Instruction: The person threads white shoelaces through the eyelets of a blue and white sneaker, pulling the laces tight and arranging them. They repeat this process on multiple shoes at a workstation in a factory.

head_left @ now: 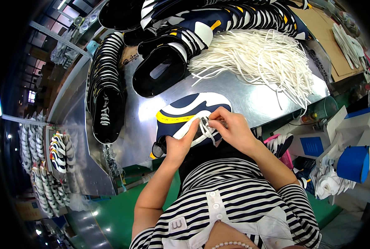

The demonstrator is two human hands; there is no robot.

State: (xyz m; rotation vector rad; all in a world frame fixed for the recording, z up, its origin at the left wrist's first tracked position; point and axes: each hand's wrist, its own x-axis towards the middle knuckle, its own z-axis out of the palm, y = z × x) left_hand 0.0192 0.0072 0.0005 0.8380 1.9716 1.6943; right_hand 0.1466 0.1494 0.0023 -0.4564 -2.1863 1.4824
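Note:
A navy, white and yellow shoe upper [195, 101] lies on its side at the near edge of the metal table, toe to the right. My left hand [180, 146] grips it by the lacing opening, thumb pressed along the white edge. At the same opening, my right hand [234, 128] has its fingertips pinched together on a white shoelace [206, 132]. Loops of this lace hang over the eyelets between both hands. The exact tip of the lace is hidden by my right fingers.
A large heap of white shoelaces [259, 58] lies at the back right of the metal table [141, 118]. Nested rows of shoe uppers [106, 83] stand at the left and along the back. A white and blue machine [338, 141] stands to the right, past the table edge.

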